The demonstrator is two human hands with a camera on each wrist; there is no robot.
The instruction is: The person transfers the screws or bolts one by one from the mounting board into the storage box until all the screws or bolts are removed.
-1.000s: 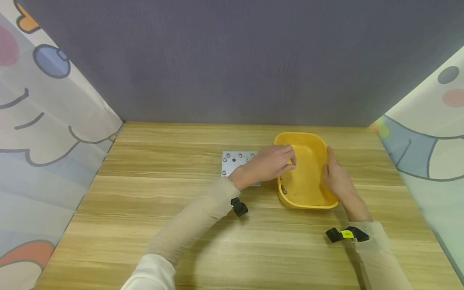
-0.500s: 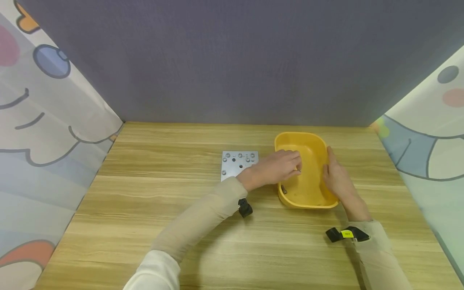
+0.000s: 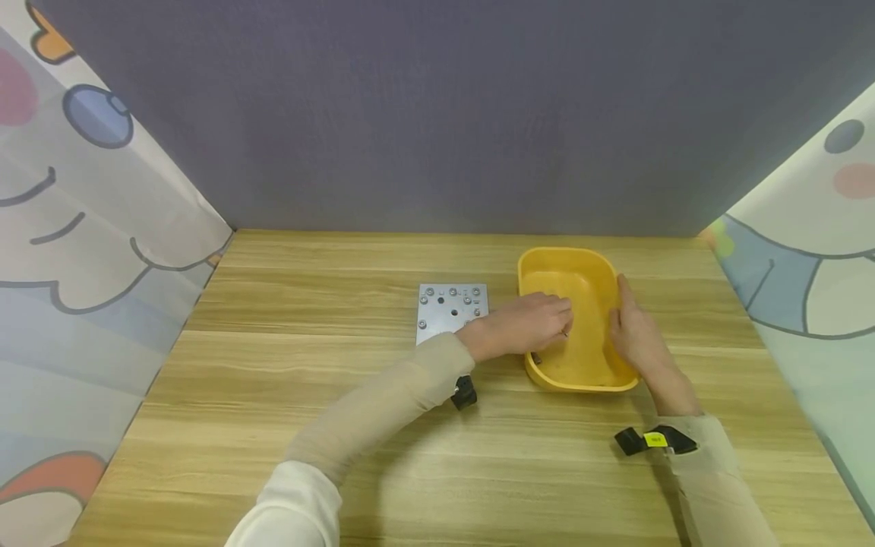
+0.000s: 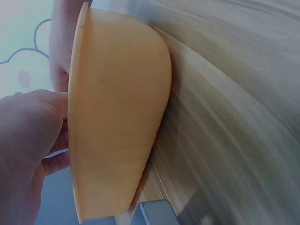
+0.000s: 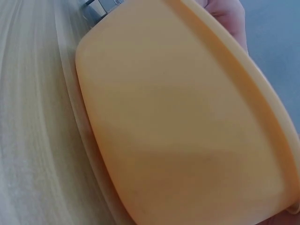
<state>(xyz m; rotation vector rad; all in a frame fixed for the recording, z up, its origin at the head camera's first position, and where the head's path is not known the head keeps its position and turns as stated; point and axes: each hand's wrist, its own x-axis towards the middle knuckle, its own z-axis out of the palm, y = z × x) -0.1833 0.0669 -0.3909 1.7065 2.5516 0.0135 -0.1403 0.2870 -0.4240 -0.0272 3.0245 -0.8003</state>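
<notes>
My left hand (image 3: pixel 536 323) reaches over the near-left rim of a yellow plastic bin (image 3: pixel 581 384), fingers curled down inside it. A tiny dark end of a screw (image 3: pixel 566 334) shows at the fingertips; the rest is hidden by the hand. Another small screw (image 3: pixel 536 358) lies inside, by the left wall. My right hand (image 3: pixel 640 334) grips the bin's right side, thumb over the rim and fingers along the outer wall. In the left wrist view, the left hand (image 4: pixel 28 140) overlaps the rim of the bin (image 4: pixel 117 112).
Left of the bin, a silver metal plate (image 3: pixel 437 313) with several socket-head screws and holes lies on the wood-grain table (image 3: pixel 328 296), partly covered by the left forearm. A grey panel (image 3: pixel 437 114) stands behind the table, with cartoon-print curtains (image 3: pixel 102 228) at the sides.
My left hand has moved right and toward the near side inside the bin, its fingertips with the screw going lower. More of the metal plate shows. The right hand stays on the bin.
</notes>
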